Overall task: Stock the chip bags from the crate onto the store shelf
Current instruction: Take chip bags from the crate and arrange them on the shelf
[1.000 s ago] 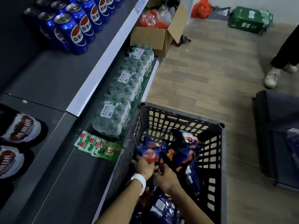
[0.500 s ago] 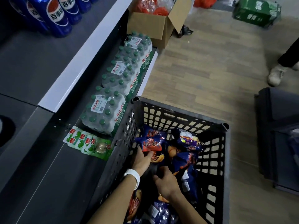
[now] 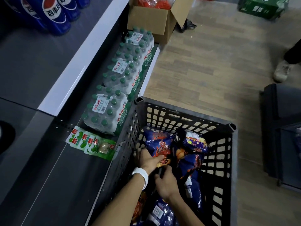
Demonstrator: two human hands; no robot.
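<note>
The head camera looks down into a dark grey perforated plastic crate (image 3: 187,116) standing on the wood-look floor just beside the dark grey metal store shelf (image 3: 53,173); the crate's near end is cut off by the lower edge. Inside lie blue foil chip bags (image 3: 193,170) in a loose heap, their print blurred and partly in shadow. The left hand (image 3: 146,159), with a white band (image 3: 141,175) on its wrist, reaches down among them and its fingers curl round the lower part of the blue-and-red chip bag (image 3: 160,144) nearest the crate's shelf-side wall; the fingertips are hidden behind the bag. The right hand (image 3: 166,181) sits just beside the left, fingers bent down into the gap between bags; whether it pinches a bag or only touches it cannot be told, since the fingertips are lost in darkness.

On the lowest shelf, shrink-wrapped packs of green-capped water bottles (image 3: 105,111) stand in a row, and flat green-and-white snack packets (image 3: 88,142) lie near the crate. Blue cola cans (image 3: 53,15) on the upper shelf are cut off at the top. A brown cardboard box (image 3: 149,22) with orange goods, a green carton (image 3: 260,7), a dark bin (image 3: 283,124) and another person's pale shoe (image 3: 281,72) sit at the frame's edges, all partly cropped.
</note>
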